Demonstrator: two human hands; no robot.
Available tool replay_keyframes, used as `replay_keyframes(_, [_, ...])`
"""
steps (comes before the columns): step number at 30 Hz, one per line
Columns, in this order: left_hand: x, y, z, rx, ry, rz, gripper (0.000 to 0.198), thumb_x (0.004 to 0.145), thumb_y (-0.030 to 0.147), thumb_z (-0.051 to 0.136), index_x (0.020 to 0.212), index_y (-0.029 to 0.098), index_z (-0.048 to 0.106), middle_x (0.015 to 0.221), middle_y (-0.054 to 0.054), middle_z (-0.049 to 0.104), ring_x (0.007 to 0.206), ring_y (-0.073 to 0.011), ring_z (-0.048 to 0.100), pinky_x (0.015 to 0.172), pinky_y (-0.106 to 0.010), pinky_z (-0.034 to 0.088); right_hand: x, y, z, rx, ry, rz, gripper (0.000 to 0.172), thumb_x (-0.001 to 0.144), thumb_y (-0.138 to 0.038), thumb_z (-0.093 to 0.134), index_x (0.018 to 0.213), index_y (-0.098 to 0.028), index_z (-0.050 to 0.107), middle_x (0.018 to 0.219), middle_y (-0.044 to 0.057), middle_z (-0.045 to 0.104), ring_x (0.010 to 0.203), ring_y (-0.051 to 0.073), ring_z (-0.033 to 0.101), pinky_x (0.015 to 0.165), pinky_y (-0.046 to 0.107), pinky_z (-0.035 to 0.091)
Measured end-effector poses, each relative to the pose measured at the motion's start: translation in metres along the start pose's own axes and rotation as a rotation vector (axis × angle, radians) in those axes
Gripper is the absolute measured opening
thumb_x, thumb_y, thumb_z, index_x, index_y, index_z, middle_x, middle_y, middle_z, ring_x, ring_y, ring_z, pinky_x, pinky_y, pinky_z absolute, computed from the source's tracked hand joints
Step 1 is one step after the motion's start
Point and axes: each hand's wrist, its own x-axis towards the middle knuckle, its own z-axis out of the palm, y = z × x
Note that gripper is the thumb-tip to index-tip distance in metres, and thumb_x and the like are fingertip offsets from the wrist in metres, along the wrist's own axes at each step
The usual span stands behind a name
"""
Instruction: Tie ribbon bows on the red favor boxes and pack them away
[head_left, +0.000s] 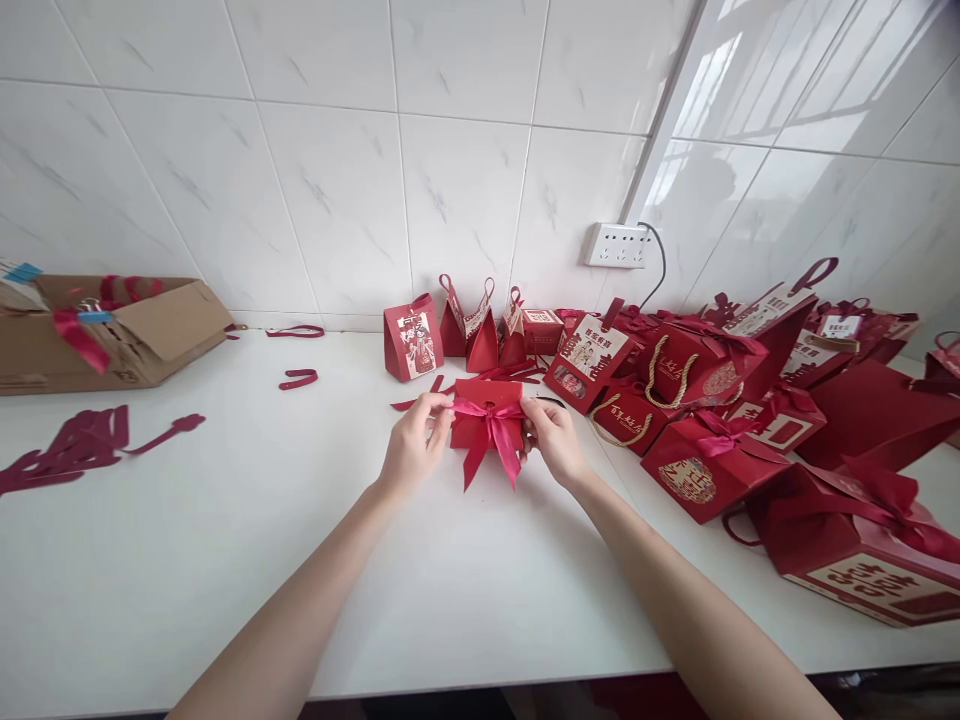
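Observation:
A small red gift box point(466, 388) is between my hands over the white table. A shiny dark pink ribbon bow point(491, 412) is tied across its front, with two tails hanging down. At the box's left edge, my left hand point(415, 440) is closed, its thumb and forefinger pinching the bow's left side. My right hand point(556, 440) is closed at the right edge, thumb by the bow's right side and other fingers partly hidden behind the box. Loose dark red straps point(517, 370) lie just behind the box.
Many red gift boxes point(682, 455) crowd the right side, some with gold rope handles. Several small upright boxes point(414, 340) stand near the tiled wall. To the left are an open cardboard box point(172, 325) and a pile of dark red straps point(75, 445). A power socket point(616, 246) is on the wall.

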Motion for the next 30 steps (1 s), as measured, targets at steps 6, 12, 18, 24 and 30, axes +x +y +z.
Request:
replay_keyframes(6, [0.000, 0.010, 0.000, -0.194, -0.025, -0.139, 0.014, 0.078, 0.033, 0.057, 0.076, 0.019, 0.057, 0.077, -0.001, 0.060, 0.076, -0.0136, 0.059, 0.071, -0.024, 0.051, 0.001, 0.001, -0.002, -0.028, 0.049, -0.026, 0.049, 0.074, -0.056, 0.057, 0.052, -0.020, 0.033, 0.042, -0.007, 0.034, 0.032, 0.007, 0.037, 0.030, 0.020, 0.031])
replay_keyframes(12, [0.004, 0.006, 0.005, -0.221, 0.049, -0.417, 0.026, 0.068, 0.037, 0.067, 0.063, 0.017, 0.051, 0.064, 0.001, 0.056, 0.064, -0.0125, 0.055, 0.063, -0.025, 0.046, 0.002, 0.004, -0.001, -0.035, 0.038, 0.007, 0.048, 0.072, -0.057, 0.057, 0.054, -0.021, 0.032, 0.043, -0.007, 0.032, 0.033, 0.006, 0.031, 0.031, 0.020, 0.024])
replay_keyframes(18, [0.010, 0.012, 0.005, -0.604, 0.022, -0.729, 0.032, 0.058, 0.028, 0.069, 0.083, 0.019, 0.051, 0.066, 0.003, 0.055, 0.058, -0.0098, 0.051, 0.055, -0.023, 0.043, 0.001, 0.001, 0.001, 0.070, 0.028, 0.093, 0.046, 0.070, -0.053, 0.061, 0.054, -0.021, 0.031, 0.044, -0.007, 0.031, 0.034, 0.006, 0.030, 0.031, 0.021, 0.024])
replay_keyframes(24, [0.010, 0.020, 0.006, -0.703, 0.049, -0.790, 0.025, 0.056, 0.027, 0.064, 0.076, 0.018, 0.054, 0.063, 0.004, 0.052, 0.050, -0.0061, 0.043, 0.049, -0.019, 0.038, 0.005, 0.003, 0.000, 0.221, 0.021, 0.227, 0.044, 0.062, -0.050, 0.068, 0.053, -0.021, 0.035, 0.043, -0.010, 0.025, 0.033, 0.004, 0.023, 0.029, 0.019, 0.023])
replay_keyframes(30, [0.005, 0.012, 0.014, -0.630, 0.115, -0.721, 0.024, 0.060, 0.029, 0.062, 0.079, 0.020, 0.051, 0.065, 0.005, 0.049, 0.052, -0.0071, 0.043, 0.047, -0.019, 0.034, 0.005, 0.002, 0.002, 0.281, 0.043, 0.289, 0.046, 0.059, -0.049, 0.068, 0.053, -0.021, 0.032, 0.043, -0.011, 0.023, 0.034, 0.003, 0.021, 0.030, 0.017, 0.021])
